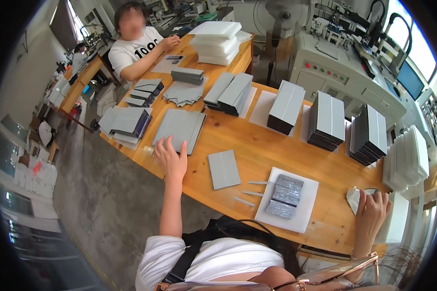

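Note:
My left hand [171,156] has its fingers spread at the near edge of a low stack of flat grey panels [178,128]. At the right, my right hand [374,211] is closed, with its fingers curled down on a crumpled white cloth [354,198]; a small dark piece beside them is too small to name. Between my hands lies a single grey panel [224,169]. To its right, shiny silvery strips [286,189] rest in rows on a white foam sheet [303,213]. Several thin pale strips [253,193] lie by the sheet's left edge.
Stacks of grey panels [286,104] stand along the table's far side, with more at the left [126,120]. White foam sheets are piled at the back [216,43] and right [407,157]. Across the table sits another person [136,51]. A fan [282,19] stands behind.

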### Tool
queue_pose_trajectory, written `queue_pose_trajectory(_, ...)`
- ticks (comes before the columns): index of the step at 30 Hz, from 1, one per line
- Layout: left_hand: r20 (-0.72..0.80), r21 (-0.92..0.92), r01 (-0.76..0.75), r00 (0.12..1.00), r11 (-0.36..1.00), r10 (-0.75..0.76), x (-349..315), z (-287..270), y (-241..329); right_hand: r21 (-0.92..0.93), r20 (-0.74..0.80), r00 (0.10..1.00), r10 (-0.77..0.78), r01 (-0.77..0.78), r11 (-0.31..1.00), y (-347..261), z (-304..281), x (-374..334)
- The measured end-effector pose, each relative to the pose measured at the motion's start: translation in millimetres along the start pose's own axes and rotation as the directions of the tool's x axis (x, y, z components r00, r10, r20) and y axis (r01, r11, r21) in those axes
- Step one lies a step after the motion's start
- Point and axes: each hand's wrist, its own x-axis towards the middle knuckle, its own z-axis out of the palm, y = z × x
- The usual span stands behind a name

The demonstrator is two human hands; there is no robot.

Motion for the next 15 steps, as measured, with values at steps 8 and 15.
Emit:
queue_pose_trajectory(8,-0.029,0.023,0.043,0.999,0.999,-0.042,3,-3,3,0.121,-0.465,0.837,-0.288,0.382,0.916,-29,1,-35)
queue_pose_trajectory(15,0.098,-0.817,0.030,0.991,0.576,0.086,-36,-51,88,0.686,-0.108,0.994,-0.006,0.079,0.723,-69,71,-49)
